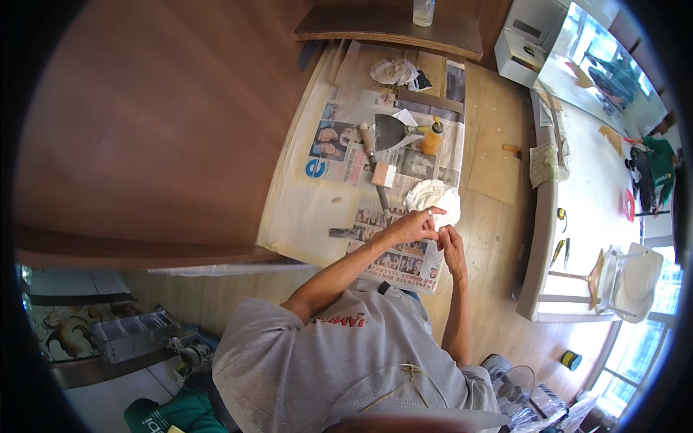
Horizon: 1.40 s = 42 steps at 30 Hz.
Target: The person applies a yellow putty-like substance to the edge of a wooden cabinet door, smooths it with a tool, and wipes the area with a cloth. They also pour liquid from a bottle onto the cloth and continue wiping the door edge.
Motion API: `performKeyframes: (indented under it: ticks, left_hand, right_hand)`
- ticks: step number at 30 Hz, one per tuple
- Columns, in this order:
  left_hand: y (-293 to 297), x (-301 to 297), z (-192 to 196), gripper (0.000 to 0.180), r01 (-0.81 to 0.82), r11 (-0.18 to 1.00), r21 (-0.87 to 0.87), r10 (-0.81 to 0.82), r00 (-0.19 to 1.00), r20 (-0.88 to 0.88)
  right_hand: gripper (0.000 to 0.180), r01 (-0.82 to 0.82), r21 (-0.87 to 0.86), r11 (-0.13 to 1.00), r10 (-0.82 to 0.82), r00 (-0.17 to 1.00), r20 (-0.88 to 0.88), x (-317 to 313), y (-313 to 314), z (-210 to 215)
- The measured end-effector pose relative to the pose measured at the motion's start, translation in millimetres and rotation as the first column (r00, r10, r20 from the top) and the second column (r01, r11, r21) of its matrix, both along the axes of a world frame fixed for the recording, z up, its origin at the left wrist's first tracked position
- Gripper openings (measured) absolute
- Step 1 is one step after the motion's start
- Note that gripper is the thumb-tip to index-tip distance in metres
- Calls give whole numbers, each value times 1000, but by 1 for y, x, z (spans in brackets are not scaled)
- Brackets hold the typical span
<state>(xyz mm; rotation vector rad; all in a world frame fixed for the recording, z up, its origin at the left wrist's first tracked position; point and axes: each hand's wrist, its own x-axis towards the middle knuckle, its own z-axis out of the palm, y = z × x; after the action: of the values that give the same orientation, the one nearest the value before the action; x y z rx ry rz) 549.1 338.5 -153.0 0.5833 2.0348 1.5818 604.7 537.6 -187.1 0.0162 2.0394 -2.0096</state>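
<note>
Across the work table (pixel 292 220) I can see newspaper sheets (pixel 352 172) spread over much of the pale top. On the paper I make out a wide-bladed scraper (pixel 390 133) near an orange bottle (pixel 432 140), a peach-and-white block (pixel 384 175) just beside a long-handled tool (pixel 367 137), and a bunched white cloth (pixel 427 193). Toward the far end I find a crumpled off-white rag (pixel 393 71).

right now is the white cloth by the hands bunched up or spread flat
Bunched up: the white cloth shows creases and a rounded, uneven outline.
</note>
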Motion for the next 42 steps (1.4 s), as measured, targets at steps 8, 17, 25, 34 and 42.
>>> performKeyframes:
  ticks: [8,17,25,34,42]
  left_hand:
    - [4,-24,-36,49,58,996,-67,-64,994,-87]
    - [-1,-37,-74,55,-264,950,-165,252,964,-89]
    - [31,-4,-68,37,-572,755,-319,506,819,-271]
    - [104,11,-22,34,-816,488,-310,662,578,-478]
    - [170,-34,-44,45,-882,455,-120,802,465,-374]
  right_hand:
    - [44,381,97,919,-389,917,81,30,-2,-2]
    - [38,410,211,887,-431,900,65,48,50,-17]
    - [32,101,302,948,-73,992,-102,-14,158,-25]
    - [34,-37,463,886,77,995,-67,-13,322,-5]
    - [34,133,281,950,-96,986,-139,-25,362,-15]
